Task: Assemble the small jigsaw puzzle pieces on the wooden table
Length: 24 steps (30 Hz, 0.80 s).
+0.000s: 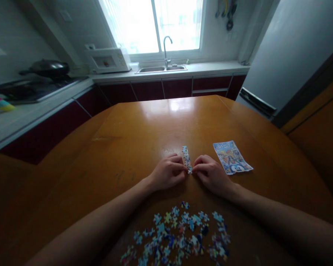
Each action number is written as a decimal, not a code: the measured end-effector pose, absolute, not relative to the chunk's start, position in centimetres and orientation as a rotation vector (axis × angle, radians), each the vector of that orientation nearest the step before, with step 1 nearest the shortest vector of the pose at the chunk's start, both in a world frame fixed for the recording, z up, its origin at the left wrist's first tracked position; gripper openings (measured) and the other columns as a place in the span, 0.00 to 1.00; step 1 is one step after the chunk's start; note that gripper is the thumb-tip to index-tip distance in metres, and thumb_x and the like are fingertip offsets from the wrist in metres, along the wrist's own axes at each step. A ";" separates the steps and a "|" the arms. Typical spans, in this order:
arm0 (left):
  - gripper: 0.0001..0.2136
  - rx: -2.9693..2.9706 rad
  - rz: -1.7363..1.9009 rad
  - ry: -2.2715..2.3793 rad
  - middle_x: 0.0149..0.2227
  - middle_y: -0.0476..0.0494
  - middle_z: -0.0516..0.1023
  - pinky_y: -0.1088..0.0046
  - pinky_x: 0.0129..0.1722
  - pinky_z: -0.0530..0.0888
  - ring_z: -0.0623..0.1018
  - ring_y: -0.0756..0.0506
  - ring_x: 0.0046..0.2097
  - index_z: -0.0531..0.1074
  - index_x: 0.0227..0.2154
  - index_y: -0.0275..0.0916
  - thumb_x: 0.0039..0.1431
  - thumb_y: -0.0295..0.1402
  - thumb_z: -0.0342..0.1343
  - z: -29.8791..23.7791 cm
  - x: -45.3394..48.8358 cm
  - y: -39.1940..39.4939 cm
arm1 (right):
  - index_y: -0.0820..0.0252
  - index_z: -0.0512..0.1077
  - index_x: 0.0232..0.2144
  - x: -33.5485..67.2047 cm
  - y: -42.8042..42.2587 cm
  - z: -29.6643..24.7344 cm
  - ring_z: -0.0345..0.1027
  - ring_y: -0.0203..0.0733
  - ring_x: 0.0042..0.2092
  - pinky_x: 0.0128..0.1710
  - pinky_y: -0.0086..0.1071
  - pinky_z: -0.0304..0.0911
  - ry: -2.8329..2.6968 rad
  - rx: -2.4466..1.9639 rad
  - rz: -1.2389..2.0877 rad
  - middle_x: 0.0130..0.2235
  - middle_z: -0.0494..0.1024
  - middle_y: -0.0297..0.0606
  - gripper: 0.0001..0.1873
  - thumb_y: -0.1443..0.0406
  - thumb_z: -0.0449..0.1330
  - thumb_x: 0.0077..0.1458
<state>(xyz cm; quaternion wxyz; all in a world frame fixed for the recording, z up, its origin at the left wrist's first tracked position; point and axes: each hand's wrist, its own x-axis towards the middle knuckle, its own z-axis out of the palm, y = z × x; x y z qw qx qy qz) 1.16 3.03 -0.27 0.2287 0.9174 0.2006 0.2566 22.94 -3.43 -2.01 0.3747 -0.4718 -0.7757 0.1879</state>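
A narrow strip of joined jigsaw puzzle pieces (pixel 186 156) lies on the wooden table, pointing away from me. My left hand (pixel 170 171) is at the left of its near end, with curled fingertips touching the edge. From the other side, my right hand (pixel 211 173) pinches at the same near end, around a small light puzzle piece (pixel 190 171). Both hands rest on the table with fingers closed. Closer to me is a spread of loose puzzle pieces (pixel 180 236), mostly blue and white. Right of my right hand lies a creased picture sheet (pixel 231 157).
The wooden table (pixel 144 125) has a rounded outline. Beyond it are a counter with a sink (pixel 163 69), a faucet (pixel 165 50) and a microwave (pixel 108 60). A pan (pixel 48 67) sits on the stove at left; a refrigerator (pixel 291 51) stands at right.
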 end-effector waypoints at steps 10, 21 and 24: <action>0.09 2.520 0.662 0.563 0.30 0.46 0.74 0.70 0.38 0.68 0.70 0.47 0.36 0.82 0.33 0.41 0.62 0.28 0.55 -0.3 1.2 3.0 | 0.57 0.80 0.30 22.9 -3.5 -1.9 0.68 0.43 0.41 0.43 0.38 0.65 -2.027 -1.206 0.477 0.37 0.76 0.39 0.10 0.75 0.62 0.57; 0.09 2.515 0.712 0.631 0.29 0.46 0.73 0.71 0.36 0.68 0.70 0.48 0.35 0.79 0.29 0.38 0.60 0.25 0.54 -0.2 1.4 3.1 | 0.58 0.78 0.29 22.8 -3.4 -1.7 0.67 0.43 0.41 0.42 0.38 0.65 -1.937 -1.240 0.482 0.35 0.76 0.38 0.11 0.76 0.60 0.56; 0.09 2.488 0.764 0.696 0.27 0.46 0.72 0.71 0.36 0.68 0.69 0.47 0.34 0.77 0.26 0.37 0.58 0.24 0.53 -0.3 1.4 3.1 | 0.58 0.78 0.28 22.8 -3.4 -1.8 0.67 0.44 0.40 0.41 0.38 0.64 -1.905 -1.279 0.453 0.34 0.75 0.38 0.11 0.76 0.61 0.56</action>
